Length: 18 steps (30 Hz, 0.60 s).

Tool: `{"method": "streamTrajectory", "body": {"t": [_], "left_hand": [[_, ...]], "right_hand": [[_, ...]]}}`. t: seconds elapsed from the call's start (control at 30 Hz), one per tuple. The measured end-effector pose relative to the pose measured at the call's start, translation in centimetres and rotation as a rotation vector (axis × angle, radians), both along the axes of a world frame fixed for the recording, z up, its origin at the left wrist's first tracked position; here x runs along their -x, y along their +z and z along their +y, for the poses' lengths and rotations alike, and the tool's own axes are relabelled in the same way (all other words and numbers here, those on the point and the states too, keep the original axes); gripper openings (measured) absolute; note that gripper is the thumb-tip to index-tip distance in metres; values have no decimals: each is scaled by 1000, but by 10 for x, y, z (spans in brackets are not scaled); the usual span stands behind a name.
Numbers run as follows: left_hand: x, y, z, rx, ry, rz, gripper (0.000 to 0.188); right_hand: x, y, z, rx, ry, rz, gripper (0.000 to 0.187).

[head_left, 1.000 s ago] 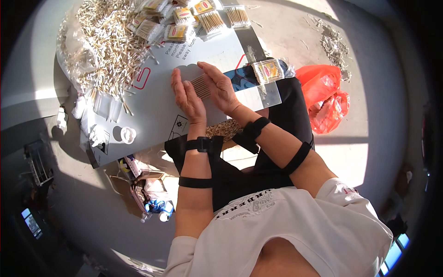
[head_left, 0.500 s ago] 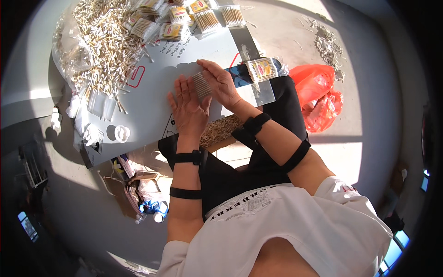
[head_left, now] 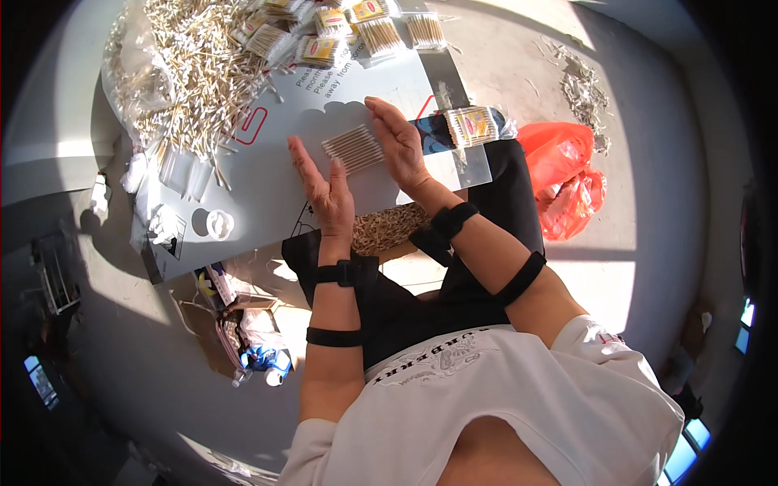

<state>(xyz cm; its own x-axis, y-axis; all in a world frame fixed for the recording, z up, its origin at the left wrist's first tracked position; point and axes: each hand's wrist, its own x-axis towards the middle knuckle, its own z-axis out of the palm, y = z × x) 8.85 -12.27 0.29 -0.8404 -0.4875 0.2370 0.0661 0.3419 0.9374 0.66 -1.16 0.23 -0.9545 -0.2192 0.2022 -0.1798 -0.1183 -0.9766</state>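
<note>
A flat row of cotton swabs (head_left: 353, 150) lies on the grey board between my two hands. My left hand (head_left: 326, 190) is upright on its edge at the left of the row, fingers stretched out and thumb apart. On the other side my right hand (head_left: 399, 146) faces it, fingers extended, close to the swabs' right ends. Neither hand grips anything. Beyond them, a large heap of loose cotton swabs (head_left: 194, 73) covers the far left of the board. Several filled packs of swabs (head_left: 379, 36) lie at the far edge.
One more swab pack (head_left: 472, 126) rests right of my right hand. Near the left corner are a small white ring (head_left: 219, 225) and clear plastic sleeves (head_left: 185, 176). A red plastic bag (head_left: 559, 174) sits on the floor at right. An open cardboard box (head_left: 243, 332) stands below left.
My left hand has drawn back left and turned from lying flat to edge-on, uncovering the row of swabs. My right hand has shifted slightly right. The view has moved a little.
</note>
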Motion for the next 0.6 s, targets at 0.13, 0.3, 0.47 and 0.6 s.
{"method": "streamTrajectory", "body": {"t": [0.13, 0.3, 0.47, 0.6], "left_hand": [[18, -8, 7, -316, 61, 121, 65], [27, -9, 14, -264, -1, 76, 61], [31, -7, 24, -281, -30, 62, 59], [26, -8, 18, -222, -46, 95, 58]], "right_hand": [[-2, -3, -7, 53, -13, -26, 30], [-6, -1, -8, 17, -1, -23, 29], [-10, -3, 2, 3, -73, -1, 28], [-7, 4, 12, -31, -39, 27, 26]]}}
